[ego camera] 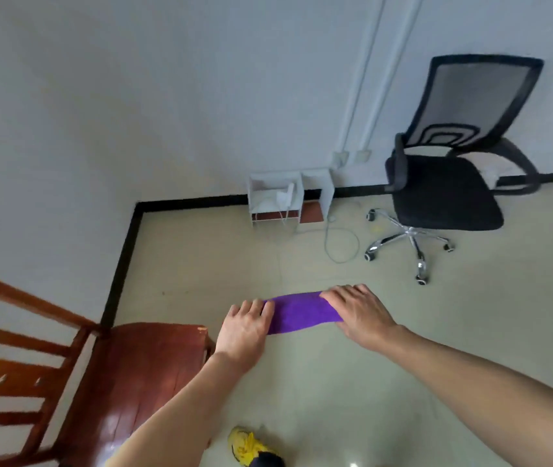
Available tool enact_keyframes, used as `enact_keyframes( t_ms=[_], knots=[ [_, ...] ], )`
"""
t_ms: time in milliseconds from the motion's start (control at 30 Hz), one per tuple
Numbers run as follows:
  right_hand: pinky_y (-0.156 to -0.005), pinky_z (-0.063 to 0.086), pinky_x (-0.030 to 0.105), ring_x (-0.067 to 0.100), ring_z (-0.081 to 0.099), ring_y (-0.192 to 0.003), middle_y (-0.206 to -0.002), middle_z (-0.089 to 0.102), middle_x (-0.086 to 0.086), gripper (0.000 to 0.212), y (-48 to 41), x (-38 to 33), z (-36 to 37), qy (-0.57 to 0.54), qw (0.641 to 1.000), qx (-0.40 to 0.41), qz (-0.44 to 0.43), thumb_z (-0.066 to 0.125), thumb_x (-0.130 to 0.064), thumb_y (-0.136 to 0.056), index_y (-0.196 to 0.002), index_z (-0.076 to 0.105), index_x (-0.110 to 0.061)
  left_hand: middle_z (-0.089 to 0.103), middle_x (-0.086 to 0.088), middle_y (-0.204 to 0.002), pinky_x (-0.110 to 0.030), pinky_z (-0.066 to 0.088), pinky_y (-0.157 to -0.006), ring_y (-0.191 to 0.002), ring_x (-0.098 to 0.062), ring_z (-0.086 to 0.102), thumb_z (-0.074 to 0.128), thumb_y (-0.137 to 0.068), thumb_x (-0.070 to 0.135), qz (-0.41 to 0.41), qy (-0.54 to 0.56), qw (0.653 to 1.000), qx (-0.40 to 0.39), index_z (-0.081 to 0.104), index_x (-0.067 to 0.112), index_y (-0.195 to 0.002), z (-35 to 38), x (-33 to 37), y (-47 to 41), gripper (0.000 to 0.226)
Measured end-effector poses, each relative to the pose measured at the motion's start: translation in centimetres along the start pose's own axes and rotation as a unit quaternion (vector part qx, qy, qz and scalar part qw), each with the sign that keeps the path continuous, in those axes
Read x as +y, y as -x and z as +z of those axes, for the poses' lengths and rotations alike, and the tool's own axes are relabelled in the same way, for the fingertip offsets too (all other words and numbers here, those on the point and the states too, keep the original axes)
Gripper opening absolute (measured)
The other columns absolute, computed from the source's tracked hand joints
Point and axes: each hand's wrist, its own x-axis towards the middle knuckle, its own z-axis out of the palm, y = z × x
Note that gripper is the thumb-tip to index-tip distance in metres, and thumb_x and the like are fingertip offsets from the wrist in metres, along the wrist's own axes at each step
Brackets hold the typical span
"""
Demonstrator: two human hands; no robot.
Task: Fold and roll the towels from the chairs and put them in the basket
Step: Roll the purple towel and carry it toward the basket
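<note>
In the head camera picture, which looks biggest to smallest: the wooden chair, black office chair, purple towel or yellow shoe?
1. wooden chair, though nearness to the camera inflates it
2. black office chair
3. purple towel
4. yellow shoe, partly cut off

Both bare arms reached away from the body, the left forearm (181, 409) rising from the near edge and the right forearm (470, 375) coming in from the near right corner, the two converging toward the middle. The left hand (246, 326) was back-up, its fingers curled over the left end of the purple towel (302, 311). The right hand (357, 311), also back-up and slightly farther out, gripped the right end.
</note>
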Motion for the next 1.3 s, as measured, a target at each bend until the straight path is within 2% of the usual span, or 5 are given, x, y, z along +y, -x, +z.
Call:
enact_keyframes(
  t_ms=[400, 567, 667, 967, 1300],
  knots=[
    [-0.073, 0.052, 0.035, 0.020, 0.065, -0.081, -0.097, 0.066, -0.003, 0.050, 33.9, 22.0, -7.1, 0.054, 0.958, 0.055, 0.276, 0.077, -0.015, -0.062, -0.108, 0.059, -0.019, 0.060, 0.004, -0.074, -0.029, 0.048, -0.055, -0.061, -0.020, 0.059, 0.081, -0.040, 0.015, 0.274, -0.026, 0.961, 0.015, 0.061, 0.017, -0.094, -4.9, 37.1, -14.1, 0.058],
    [-0.068, 0.052, 0.035, 0.021, 0.064, -0.076, -0.092, 0.066, -0.002, 0.049, 44.2, 29.3, -9.5, 0.065, 0.926, 0.080, 0.363, 0.077, -0.014, -0.061, -0.106, 0.058, -0.017, 0.061, -0.002, -0.108, -0.035, 0.045, -0.083, -0.096, -0.025, 0.059, 0.062, -0.077, 0.015, 0.348, -0.025, 0.937, 0.003, 0.050, 0.015, -0.123, -6.9, 50.3, -19.3, 0.047],
    [-0.069, 0.053, 0.034, 0.021, 0.064, -0.076, -0.094, 0.067, -0.002, 0.046, 49.1, 33.9, -9.9, 0.075, 0.904, 0.088, 0.411, 0.076, -0.016, -0.063, -0.107, 0.061, -0.017, 0.057, -0.002, -0.116, -0.035, 0.042, -0.090, -0.104, -0.026, 0.055, 0.054, -0.083, 0.015, 0.405, -0.020, 0.914, 0.012, 0.044, 0.016, -0.129, -7.6, 57.6, -23.1, 0.047],
    [-0.070, 0.052, 0.031, 0.019, 0.065, -0.076, -0.094, 0.069, -0.001, 0.051, 59.0, 49.0, -11.4, 0.077, 0.847, 0.126, 0.511, 0.081, -0.019, -0.064, -0.109, 0.058, -0.018, 0.064, 0.001, -0.087, -0.032, 0.046, -0.065, -0.073, -0.022, 0.060, 0.069, -0.066, 0.012, 0.533, -0.034, 0.845, 0.034, 0.059, 0.016, -0.108, -8.4, 77.3, -37.2, 0.043],
    [-0.078, 0.051, 0.033, 0.018, 0.065, -0.084, -0.102, 0.067, -0.002, 0.045, 76.0, 61.3, -13.5, 0.074, 0.747, 0.132, 0.647, 0.072, -0.020, -0.072, -0.115, 0.058, -0.018, 0.064, -0.001, -0.077, -0.030, 0.045, -0.055, -0.062, -0.021, 0.059, 0.080, -0.056, 0.012, 0.671, -0.044, 0.738, 0.060, 0.063, 0.013, -0.102, -10.3, 104.0, -44.3, 0.049]
  ],
)
